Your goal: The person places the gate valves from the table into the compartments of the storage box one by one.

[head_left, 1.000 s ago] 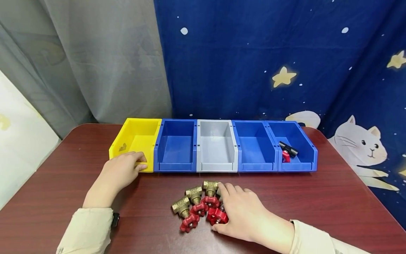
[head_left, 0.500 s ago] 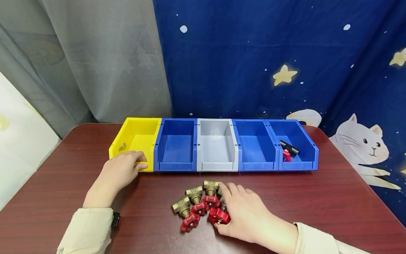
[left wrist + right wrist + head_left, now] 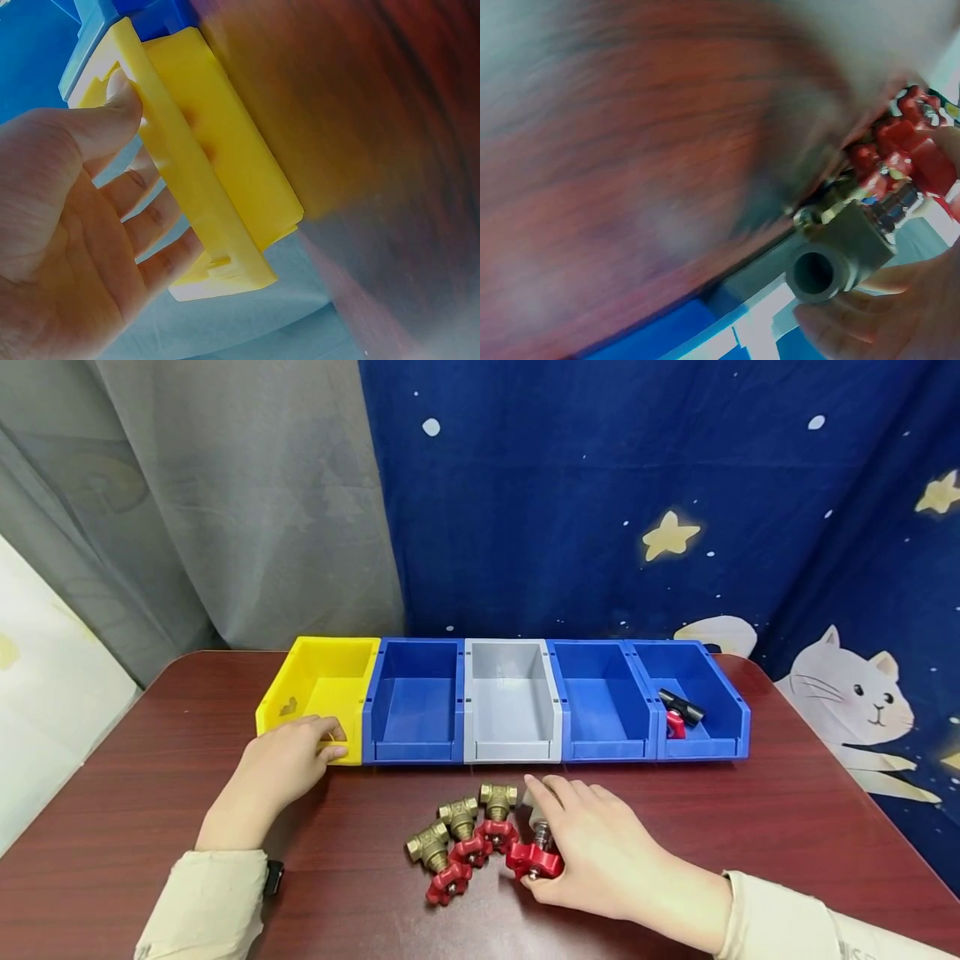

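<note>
My left hand [image 3: 288, 764] grips the front lip of the yellow bin [image 3: 333, 672]; in the left wrist view the thumb lies on one side of the lip [image 3: 199, 187] and the fingers on the other. My right hand [image 3: 600, 847] holds a stop valve with a grey body [image 3: 840, 255] and a red handwheel [image 3: 534, 862], the thumb at the wheel and fingers by the body. Part of that valve is hidden behind the hand in the head view. Just left of it, several brass valves with red handwheels [image 3: 457, 818] lie in a slanting row on the table.
Right of the yellow bin, a blue bin [image 3: 418, 702], a grey bin [image 3: 512, 702] and another blue bin [image 3: 603, 702] stand in line. The far-right blue bin [image 3: 705, 750] contains a black valve [image 3: 681, 707] with a red handle. Curtains hang behind the table [image 3: 337, 893].
My right hand has shifted to the right with the grey valve, opening a gap between it and the brass valves. My left hand stays on the yellow bin.
</note>
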Motion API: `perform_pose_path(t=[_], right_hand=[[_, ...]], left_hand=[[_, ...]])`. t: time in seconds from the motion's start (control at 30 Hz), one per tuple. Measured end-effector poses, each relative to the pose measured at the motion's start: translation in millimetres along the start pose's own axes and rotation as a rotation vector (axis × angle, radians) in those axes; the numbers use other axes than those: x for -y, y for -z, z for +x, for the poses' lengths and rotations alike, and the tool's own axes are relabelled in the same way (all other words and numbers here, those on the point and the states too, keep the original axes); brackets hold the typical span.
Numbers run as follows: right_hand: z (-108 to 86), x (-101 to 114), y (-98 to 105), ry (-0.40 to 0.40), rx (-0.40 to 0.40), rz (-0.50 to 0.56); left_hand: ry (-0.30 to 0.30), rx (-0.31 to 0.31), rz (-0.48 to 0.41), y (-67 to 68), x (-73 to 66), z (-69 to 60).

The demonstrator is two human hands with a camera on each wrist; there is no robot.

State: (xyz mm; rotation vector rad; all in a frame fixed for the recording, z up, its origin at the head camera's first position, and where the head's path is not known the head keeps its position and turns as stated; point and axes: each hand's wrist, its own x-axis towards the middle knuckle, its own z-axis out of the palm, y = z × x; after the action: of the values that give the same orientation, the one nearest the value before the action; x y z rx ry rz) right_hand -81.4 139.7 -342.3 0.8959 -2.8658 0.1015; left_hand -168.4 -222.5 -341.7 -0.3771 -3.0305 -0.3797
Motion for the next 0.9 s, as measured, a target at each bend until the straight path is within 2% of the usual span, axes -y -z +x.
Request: perform_pose_path(t=[0.23,0.47,0.9], right_hand=[[-1.4,-19.0,7.3,0.042,-0.024,-0.029],[-1.9,-34.6,13.5,0.111,-0.076,-0.102],[3.5,-60.0,24.6,0.175,-0.134,-0.207]], left_hand=[[0.003,0.003,-0.003,0.0,0.0,-0.1],[0.005,0.006,-0.002,0.8,-1.3,-0.5],[0.013,0.01,-0.005,-0.5,-0.3,-0.2]])
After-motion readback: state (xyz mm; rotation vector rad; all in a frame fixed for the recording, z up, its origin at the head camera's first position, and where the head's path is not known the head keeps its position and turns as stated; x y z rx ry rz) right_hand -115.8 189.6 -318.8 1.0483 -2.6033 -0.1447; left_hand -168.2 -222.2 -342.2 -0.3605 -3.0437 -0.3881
